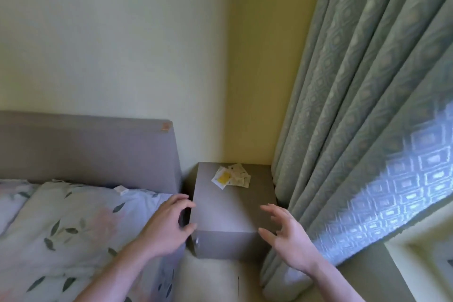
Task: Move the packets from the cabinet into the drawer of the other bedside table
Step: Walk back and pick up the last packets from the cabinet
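Note:
A small pile of pale packets (231, 176), one with a yellow patch, lies on the far part of the grey bedside cabinet's top (228, 208). The cabinet stands in the corner between the bed and the curtain. My left hand (169, 224) hovers at the cabinet's near left corner, fingers loosely curved, holding nothing. My right hand (284, 233) is spread open at the near right corner, also holding nothing. Both hands are well short of the packets. A small metal knob (197, 243) shows on the cabinet's front.
A bed with a leaf-patterned duvet (73, 228) and grey headboard (88, 149) fills the left. A small white box (121, 189) lies on the bedding. A heavy green patterned curtain (355, 105) hangs close on the right of the cabinet, with a sill (421, 265) below.

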Demonstrator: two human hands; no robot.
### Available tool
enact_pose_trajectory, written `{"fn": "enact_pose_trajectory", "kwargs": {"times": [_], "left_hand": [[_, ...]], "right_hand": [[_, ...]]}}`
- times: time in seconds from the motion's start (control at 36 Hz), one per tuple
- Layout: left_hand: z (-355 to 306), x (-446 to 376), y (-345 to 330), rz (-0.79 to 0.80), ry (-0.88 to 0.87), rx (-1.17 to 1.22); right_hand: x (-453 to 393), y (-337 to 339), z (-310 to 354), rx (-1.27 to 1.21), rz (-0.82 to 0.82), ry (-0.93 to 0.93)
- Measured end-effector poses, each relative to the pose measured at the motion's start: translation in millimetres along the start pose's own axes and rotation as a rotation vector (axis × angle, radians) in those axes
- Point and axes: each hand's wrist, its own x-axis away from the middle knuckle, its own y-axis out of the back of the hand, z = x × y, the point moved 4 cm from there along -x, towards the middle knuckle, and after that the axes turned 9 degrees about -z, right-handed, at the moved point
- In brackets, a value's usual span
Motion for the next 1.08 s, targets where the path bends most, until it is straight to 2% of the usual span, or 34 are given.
{"fn": "enact_pose_trajectory", "kwargs": {"times": [0.17, 0.39, 0.58, 0.89, 1.08], "left_hand": [[1.7, -101.6, -55.9, 0.083, 0.060, 0.043], [28.0, -201.0, -118.9, 0.152, 0.366, 0.126], [74.3, -269.3, -158.7, 0.177, 0.527, 0.145], [149.2, -394.9, -290.3, 0.245, 0.579, 0.125], [188.9, -455.6, -357.3, 0.095, 0.561, 0.059]], "right_hand": [[-108.3, -8.4, -37.9, -0.046, 0.079, -0.136], [-254.3, -36.1, -80.8, -0.050, 0.217, -0.329], [-353.0, -65.7, -124.3, -0.018, 0.217, -0.434], [-448.7, -132.2, -214.2, 0.149, 0.137, -0.524], [-493.5, -183.1, -264.0, 0.144, 0.056, -0.531]]}}
